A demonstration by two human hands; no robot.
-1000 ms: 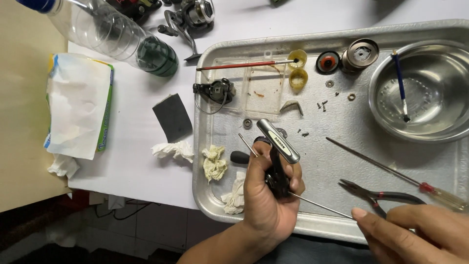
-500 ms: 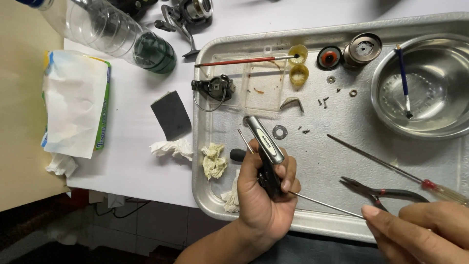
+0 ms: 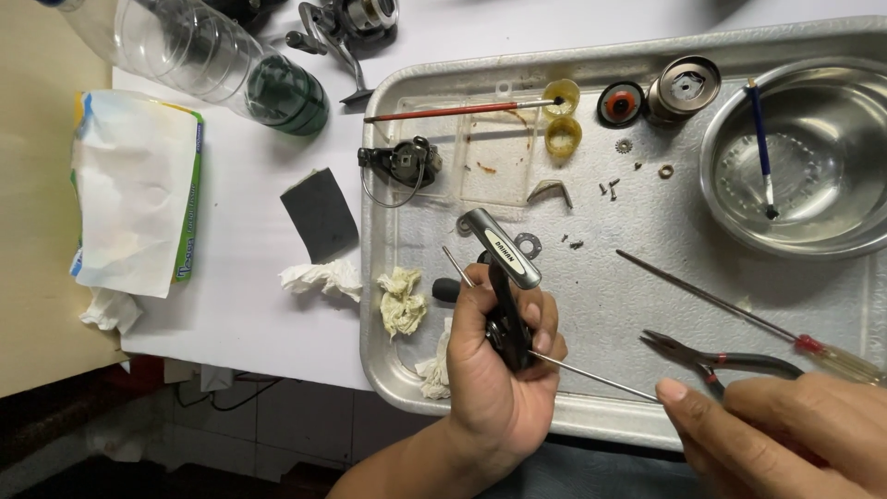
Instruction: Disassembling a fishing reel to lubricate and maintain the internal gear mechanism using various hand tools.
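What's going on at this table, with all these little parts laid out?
A person is working over a metal tray. The left hand holds up a small black and silver fishing reel part, and the right hand holds a thin metal rod that reaches into it. Pliers, a screwdriver, tiny screws and a steel bowl lie on the tray.

Steel bowl (image 3: 813, 236), plastic bottle (image 3: 222, 69), tissue pack (image 3: 134, 189), black sponge (image 3: 320, 214)

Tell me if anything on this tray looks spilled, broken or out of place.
Brownish smears stain the clear plastic lid by the small yellow cups. Tiny screws lie loose on the tray. Nothing looks broken.
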